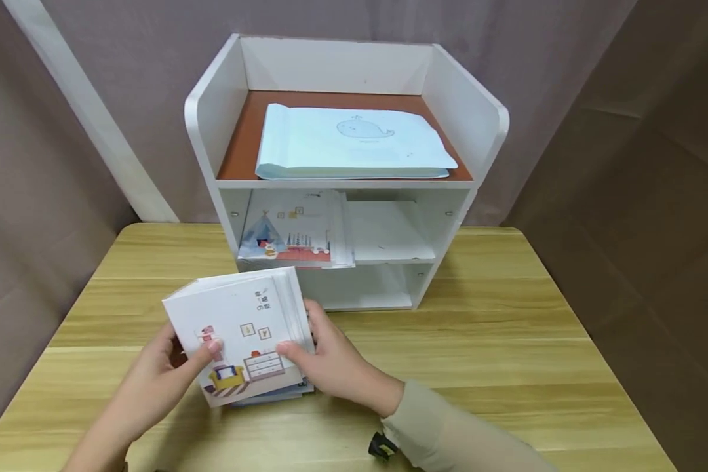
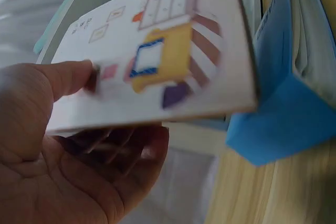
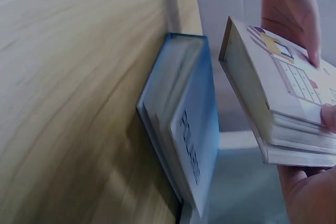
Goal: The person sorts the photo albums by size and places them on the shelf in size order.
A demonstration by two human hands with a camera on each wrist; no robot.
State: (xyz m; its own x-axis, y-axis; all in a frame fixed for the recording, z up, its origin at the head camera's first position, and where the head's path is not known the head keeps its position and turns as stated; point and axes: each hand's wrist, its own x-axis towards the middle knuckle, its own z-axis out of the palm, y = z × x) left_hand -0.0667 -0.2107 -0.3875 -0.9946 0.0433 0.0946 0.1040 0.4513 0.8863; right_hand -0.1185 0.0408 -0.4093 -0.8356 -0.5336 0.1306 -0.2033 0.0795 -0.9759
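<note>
Both hands hold a white book (image 1: pixel 242 331) with a drawn room on its cover, lifted a little above the wooden table (image 1: pixel 478 341). My left hand (image 1: pixel 195 359) grips its left edge, thumb on the cover and fingers underneath (image 2: pixel 121 156). My right hand (image 1: pixel 307 354) grips the right edge, thumb on top (image 3: pixel 328 116). Under the white book (image 3: pixel 278 108) a blue book (image 3: pixel 189 135) lies flat on the table, its edge showing in the head view (image 1: pixel 277 394). In the left wrist view the white book (image 2: pixel 157 61) is tilted over the blue book (image 2: pixel 283 114).
A white shelf unit (image 1: pixel 212 131) stands at the back of the table. A pale blue whale book (image 1: pixel 354 141) lies on its top shelf, a tent-picture book (image 1: pixel 289 233) on the middle shelf. A small black object (image 1: pixel 380 447) sits near my right sleeve.
</note>
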